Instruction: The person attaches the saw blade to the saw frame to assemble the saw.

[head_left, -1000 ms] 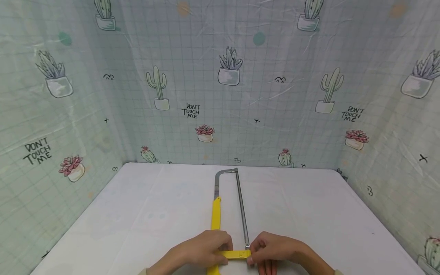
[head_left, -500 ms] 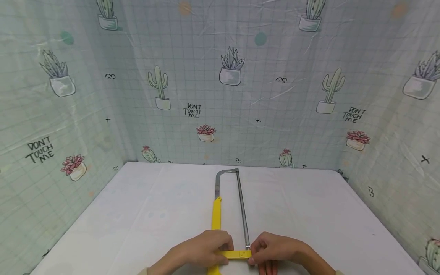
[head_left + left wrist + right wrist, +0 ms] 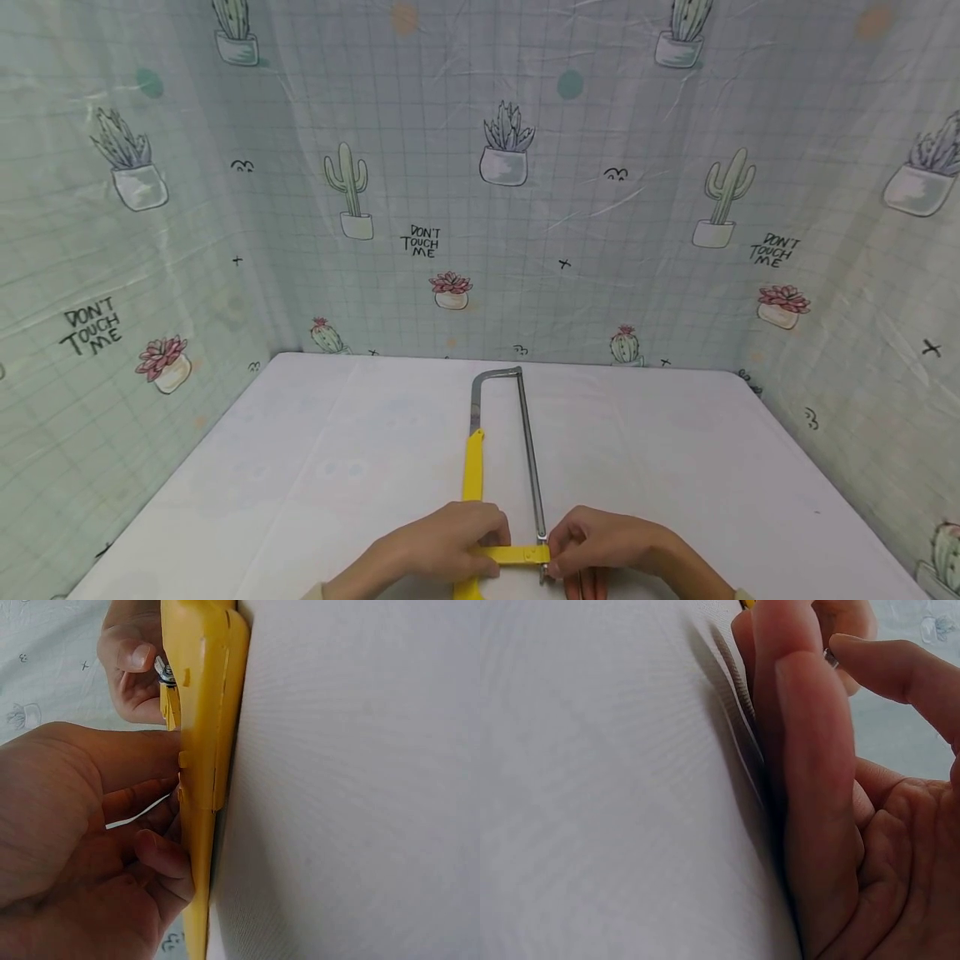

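Note:
A hacksaw with a yellow handle and grey metal front frame lies on the white table. Its blade runs along the right side, up to a short yellow crosspiece at the near end. My left hand grips the yellow frame where the crosspiece joins it, thumb and fingers on either side. At the crosspiece's outer end, my right hand has thumb and forefinger at the metal wing nut. In the right wrist view a bit of metal shows by the thumb tip, and the other fingers rest on the table.
The white table stretches out around the saw. Behind it and on both sides hang sheets printed with cacti and potted plants.
The wing nut's metal end now shows below the crosspiece beside my right fingertips, where the fingers covered it more before. My left hand and the hacksaw stay in place.

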A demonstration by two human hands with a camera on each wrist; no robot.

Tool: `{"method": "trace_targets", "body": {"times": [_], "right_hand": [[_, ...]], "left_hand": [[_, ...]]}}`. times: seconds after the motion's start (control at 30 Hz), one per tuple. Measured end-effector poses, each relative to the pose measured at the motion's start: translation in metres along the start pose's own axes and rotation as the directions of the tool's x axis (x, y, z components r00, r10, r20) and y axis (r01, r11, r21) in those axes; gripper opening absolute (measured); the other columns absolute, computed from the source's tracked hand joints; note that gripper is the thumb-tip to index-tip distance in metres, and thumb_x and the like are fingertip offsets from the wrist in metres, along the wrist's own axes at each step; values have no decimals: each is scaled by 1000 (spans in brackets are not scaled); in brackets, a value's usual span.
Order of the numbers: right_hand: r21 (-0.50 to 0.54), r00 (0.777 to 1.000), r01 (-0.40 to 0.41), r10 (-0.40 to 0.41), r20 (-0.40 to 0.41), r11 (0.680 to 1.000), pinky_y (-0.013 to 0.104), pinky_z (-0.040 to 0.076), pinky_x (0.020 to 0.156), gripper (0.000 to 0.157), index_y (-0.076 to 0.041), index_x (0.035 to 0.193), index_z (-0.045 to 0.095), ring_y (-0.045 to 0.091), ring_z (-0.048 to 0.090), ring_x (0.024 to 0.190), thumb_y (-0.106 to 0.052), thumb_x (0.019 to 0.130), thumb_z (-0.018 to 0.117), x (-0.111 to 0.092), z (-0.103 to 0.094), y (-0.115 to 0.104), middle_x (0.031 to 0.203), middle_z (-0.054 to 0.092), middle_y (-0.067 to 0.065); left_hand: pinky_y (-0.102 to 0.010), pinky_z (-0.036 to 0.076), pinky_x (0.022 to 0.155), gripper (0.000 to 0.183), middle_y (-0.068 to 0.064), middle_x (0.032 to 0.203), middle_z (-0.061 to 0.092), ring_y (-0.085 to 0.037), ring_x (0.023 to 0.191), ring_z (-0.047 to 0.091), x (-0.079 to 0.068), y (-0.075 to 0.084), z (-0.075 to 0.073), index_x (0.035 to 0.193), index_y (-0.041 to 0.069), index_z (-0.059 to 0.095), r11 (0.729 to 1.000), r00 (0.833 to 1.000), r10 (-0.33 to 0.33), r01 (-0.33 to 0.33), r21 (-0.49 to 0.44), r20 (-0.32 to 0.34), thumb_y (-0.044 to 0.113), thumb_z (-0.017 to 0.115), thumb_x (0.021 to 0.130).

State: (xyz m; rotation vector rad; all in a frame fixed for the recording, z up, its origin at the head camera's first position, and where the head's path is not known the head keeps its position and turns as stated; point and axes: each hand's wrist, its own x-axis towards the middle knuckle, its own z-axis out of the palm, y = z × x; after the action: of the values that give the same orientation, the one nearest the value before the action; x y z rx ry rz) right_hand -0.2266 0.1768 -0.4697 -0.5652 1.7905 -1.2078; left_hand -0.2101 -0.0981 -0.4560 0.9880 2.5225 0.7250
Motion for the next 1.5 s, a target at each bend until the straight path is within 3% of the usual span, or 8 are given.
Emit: {"method": "trace_targets", "body": {"times": [0.63, 1.2, 1.3, 1.5], "right_hand": [[12, 1000, 3, -4, 18, 1000, 14, 50, 53, 16, -6, 100, 73, 0, 61, 52, -19, 98, 63, 1, -1, 0, 69, 71, -5], [7, 999, 37, -37, 28, 999, 14, 50, 54, 35, 17, 109, 64, -1, 59, 53, -16, 95, 64, 1, -1, 0, 71, 69, -5], [16, 999, 34, -35, 31, 999, 14, 50, 54, 30, 13, 104, 66, -1, 59, 53, -15, 95, 65, 0, -1, 0, 70, 70, -5], [40, 998, 27, -29, 50, 999, 14, 50, 53, 8, -7, 97, 71, -1, 60, 53, -13, 96, 65, 0, -2, -1, 70, 70, -6]], "left_hand": [[-18, 48, 75, 15, 20, 89, 60, 3, 80, 53, 0, 1, -1, 102, 26, 70, 1000, 1000, 4, -4, 6, -6, 23, 79, 90], [-17, 47, 74, 14, 21, 88, 58, 4, 80, 51, 0, -2, 1, 100, 27, 69, 998, 999, 32, -31, 55, -18, 25, 79, 90], [-17, 47, 74, 14, 21, 88, 58, 4, 80, 51, 0, -2, 1, 100, 27, 69, 998, 999, 30, -29, 50, -18, 25, 79, 90], [-17, 47, 74, 15, 21, 88, 59, 4, 80, 51, 0, -1, 0, 101, 26, 70, 998, 999, 29, -29, 49, -18, 25, 79, 90]]}}
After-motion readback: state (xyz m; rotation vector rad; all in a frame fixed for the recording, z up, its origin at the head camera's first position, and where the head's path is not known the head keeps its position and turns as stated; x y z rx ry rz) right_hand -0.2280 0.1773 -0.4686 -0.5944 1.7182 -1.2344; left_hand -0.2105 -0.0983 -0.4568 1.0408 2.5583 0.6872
